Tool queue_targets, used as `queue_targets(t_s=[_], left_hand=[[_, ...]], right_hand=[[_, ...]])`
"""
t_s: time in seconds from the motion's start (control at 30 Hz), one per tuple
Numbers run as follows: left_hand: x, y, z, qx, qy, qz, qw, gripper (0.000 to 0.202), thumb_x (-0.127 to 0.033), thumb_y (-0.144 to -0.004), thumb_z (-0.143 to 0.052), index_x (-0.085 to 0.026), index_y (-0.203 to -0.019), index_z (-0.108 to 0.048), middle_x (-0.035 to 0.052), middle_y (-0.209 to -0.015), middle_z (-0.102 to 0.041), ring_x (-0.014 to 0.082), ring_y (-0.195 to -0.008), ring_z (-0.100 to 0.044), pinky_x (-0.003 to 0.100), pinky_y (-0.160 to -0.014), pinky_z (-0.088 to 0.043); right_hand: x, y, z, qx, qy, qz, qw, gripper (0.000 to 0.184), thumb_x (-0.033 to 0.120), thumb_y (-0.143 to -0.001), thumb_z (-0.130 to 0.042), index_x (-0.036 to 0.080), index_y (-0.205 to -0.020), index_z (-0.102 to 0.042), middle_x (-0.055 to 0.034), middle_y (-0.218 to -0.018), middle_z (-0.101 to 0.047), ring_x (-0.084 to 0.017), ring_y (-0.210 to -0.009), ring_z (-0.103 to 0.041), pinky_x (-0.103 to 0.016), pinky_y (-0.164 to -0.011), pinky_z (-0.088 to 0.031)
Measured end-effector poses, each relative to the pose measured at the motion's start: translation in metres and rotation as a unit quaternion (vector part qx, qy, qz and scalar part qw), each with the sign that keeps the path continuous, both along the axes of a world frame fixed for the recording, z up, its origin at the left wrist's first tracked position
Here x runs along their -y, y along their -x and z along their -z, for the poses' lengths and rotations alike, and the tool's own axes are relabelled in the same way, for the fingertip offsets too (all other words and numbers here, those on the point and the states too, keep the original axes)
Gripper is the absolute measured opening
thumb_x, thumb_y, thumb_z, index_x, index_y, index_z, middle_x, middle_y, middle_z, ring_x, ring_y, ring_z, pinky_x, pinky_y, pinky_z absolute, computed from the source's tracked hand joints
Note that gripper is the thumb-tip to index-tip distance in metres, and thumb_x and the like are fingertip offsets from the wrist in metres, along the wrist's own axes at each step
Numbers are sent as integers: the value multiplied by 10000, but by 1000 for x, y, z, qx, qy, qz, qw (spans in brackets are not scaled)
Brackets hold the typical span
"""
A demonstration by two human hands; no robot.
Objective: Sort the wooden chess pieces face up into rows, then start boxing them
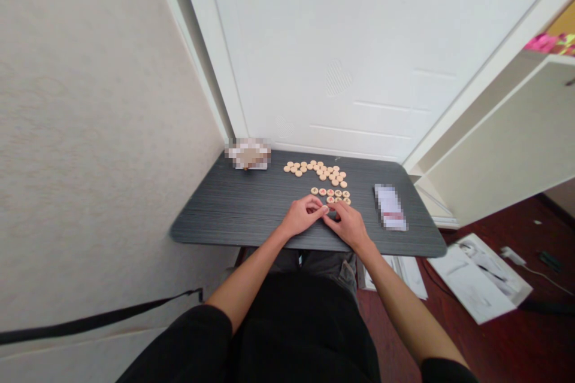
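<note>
My left hand (303, 216) and my right hand (348, 224) meet near the front of a dark table (242, 209). Their fingertips close round a pale round Chinese chess piece (326, 209), mostly covered by the fingers. Just beyond them, face-up pieces marked in red or dark characters form two short rows; one red-marked piece (323, 192) sits in the farther row. My fingers hide part of the nearer row. Behind the rows lies a loose curved band of plain-looking pieces (322, 169).
A blurred-out object (248, 154) sits at the table's back left corner, and a blurred pale packet (390, 207) lies to the right. A white panel (314, 60) rises behind the table. Papers and an open booklet (483, 278) lie on the red floor at right.
</note>
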State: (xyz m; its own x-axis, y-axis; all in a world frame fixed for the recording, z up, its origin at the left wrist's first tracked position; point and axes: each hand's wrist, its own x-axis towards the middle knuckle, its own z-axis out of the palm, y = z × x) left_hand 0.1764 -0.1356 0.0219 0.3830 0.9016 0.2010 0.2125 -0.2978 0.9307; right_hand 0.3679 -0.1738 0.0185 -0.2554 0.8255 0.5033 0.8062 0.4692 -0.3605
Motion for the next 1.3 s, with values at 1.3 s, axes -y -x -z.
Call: queue_targets(t_s=[1.3], left_hand=[[1, 0, -7, -22, -20, 6, 1000, 241, -425, -927, -586, -205, -983, -666, 10, -836, -756, 154, -716, -693, 268, -698, -536]], right_hand=[[0, 1, -2, 3, 12, -9, 1000, 257, 390, -958, -600, 215, -1132, -673, -54, -965, -700, -143, -707, -627, -245, -697, -501]])
